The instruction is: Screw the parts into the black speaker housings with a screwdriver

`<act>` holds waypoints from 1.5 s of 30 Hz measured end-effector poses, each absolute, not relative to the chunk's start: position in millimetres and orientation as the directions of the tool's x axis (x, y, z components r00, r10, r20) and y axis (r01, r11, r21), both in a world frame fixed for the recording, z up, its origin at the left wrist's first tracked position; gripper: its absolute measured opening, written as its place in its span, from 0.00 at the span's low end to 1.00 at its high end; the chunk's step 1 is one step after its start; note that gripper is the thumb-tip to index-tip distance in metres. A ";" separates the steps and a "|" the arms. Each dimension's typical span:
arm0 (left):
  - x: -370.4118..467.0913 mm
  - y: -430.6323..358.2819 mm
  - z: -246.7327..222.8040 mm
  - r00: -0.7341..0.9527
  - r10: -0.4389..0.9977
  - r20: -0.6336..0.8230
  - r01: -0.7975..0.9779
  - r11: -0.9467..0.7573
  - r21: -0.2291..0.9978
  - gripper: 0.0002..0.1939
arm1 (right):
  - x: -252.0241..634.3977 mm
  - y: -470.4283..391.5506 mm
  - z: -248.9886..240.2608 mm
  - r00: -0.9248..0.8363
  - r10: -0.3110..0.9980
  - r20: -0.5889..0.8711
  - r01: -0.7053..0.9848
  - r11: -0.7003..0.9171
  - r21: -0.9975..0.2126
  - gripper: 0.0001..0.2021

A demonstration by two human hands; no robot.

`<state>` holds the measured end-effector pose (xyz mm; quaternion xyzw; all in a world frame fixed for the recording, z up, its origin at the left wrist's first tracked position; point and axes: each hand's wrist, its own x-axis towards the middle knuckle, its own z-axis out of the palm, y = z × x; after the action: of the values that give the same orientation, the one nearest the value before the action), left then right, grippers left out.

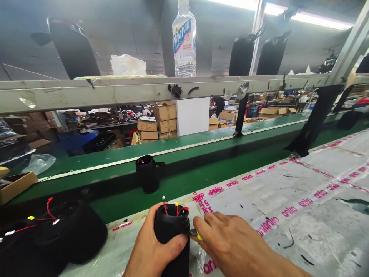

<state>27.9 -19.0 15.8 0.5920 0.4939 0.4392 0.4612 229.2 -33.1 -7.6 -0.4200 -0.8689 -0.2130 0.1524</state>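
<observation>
My left hand (161, 242) is wrapped round a black cylindrical speaker housing (173, 227), its thumb across the front. The housing stands upright with its open end up. Thin red wires with white, yellow and red connectors (177, 207) stick out of the opening. My right hand (227, 238) is closed on a utility knife (198, 234) with a yellow handle, mostly hidden by the fingers. Its dark tip meets the housing's right side just below the rim. At lower left lie more black housings (83, 227) with similar wires.
Another black housing (147, 175) with a strap stands on the green conveyor belt (184, 181). Printed film covers the worktable (311, 215), where black scraps lie. A metal shelf beam (115, 92) crosses above, carrying a plastic bottle (184, 42). A cardboard box (19, 186) sits at left.
</observation>
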 end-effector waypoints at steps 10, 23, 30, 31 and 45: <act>31.3 -20.4 18.4 0.051 0.998 0.042 0.223 -0.053 0.973 0.35 | 228.5 -32.8 -9.8 -0.549 0.665 0.505 0.824 0.531 0.196 0.15; 34.4 -22.3 21.7 -0.008 0.998 0.058 0.256 -0.054 0.965 0.33 | 230.7 -35.9 -8.5 -0.570 0.641 0.514 0.815 0.522 0.253 0.19; 37.1 -25.0 25.1 0.007 0.997 0.071 0.357 -0.069 0.932 0.33 | 233.4 -34.2 -5.5 -0.634 0.624 0.457 0.771 0.554 0.314 0.19; 36.4 -24.8 24.2 0.014 0.997 0.072 0.359 -0.072 0.930 0.33 | 233.7 -33.4 -6.2 -0.655 0.613 0.442 0.754 0.576 0.317 0.19; 10.7 -9.3 9.3 0.269 0.963 -0.021 0.063 0.004 0.998 0.46 | 228.0 -17.6 -22.6 -0.620 0.568 0.541 0.718 0.690 0.097 0.06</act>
<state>10.7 -9.3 9.3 0.5753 0.4457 0.4085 0.5509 228.0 -17.6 -22.6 -0.3626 -0.8867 -0.1539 0.2422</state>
